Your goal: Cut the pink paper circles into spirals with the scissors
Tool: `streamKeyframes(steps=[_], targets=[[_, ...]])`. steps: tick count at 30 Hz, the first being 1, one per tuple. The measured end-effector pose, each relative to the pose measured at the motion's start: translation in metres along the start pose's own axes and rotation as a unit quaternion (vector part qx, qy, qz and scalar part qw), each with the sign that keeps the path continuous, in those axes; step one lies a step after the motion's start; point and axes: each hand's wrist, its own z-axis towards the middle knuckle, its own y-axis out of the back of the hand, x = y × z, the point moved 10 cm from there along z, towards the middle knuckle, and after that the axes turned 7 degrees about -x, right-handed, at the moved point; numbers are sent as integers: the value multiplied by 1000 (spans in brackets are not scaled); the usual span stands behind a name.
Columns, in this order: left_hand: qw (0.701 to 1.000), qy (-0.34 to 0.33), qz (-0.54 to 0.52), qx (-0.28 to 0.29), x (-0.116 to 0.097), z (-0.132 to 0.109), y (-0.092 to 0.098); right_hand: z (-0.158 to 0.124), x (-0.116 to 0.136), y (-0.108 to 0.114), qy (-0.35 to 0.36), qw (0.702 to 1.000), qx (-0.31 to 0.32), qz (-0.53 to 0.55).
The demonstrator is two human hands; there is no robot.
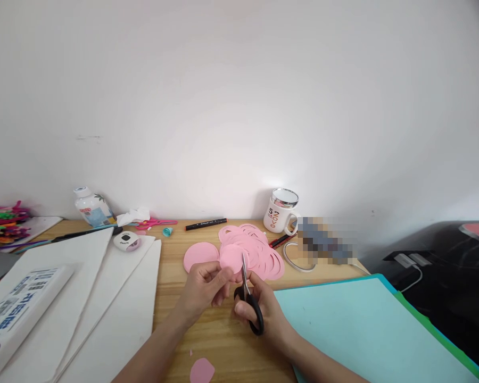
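Observation:
My left hand [208, 284] pinches a round pink paper piece [230, 258] by its lower left edge, held above the table. In my right hand [263, 306] is a pair of black-handled scissors [254, 314], thumb and fingers through the loops. Their blades point up and lie against the right edge of the paper. Behind both hands spreads a pile of pink paper cut-outs [272, 263], several with curved slots. Left of the pile lies a pink paper circle [199, 256]. A small pink paper piece [202, 371] rests near the front edge.
White sheets [138, 298] and a white box [24, 314] cover the left side; turquoise sheets [355, 324] cover the right. Along the wall stand a bottle [93, 207], a black marker [206, 224] and a white mug [277, 217]. A cable [297, 263] curls beside the mug.

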Motion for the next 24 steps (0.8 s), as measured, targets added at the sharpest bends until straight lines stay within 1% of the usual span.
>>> streamKeyframes(steps=[3, 9, 13, 16, 24], targets=[[999, 6, 4, 38, 2, -2, -10, 0, -1, -2, 4, 1000, 5, 6], [1000, 21, 3, 18, 6, -1, -7, -1, 2, -11, 10, 999, 27, 23], [999, 24, 13, 42, 5, -1, -10, 1, 11, -13, 22, 999, 31, 37], [999, 17, 14, 48, 4, -1, -11, 2, 15, -14, 28, 998, 34, 38], [999, 17, 8, 41, 5, -1, -9, 0, 7, -10, 22, 999, 29, 15]])
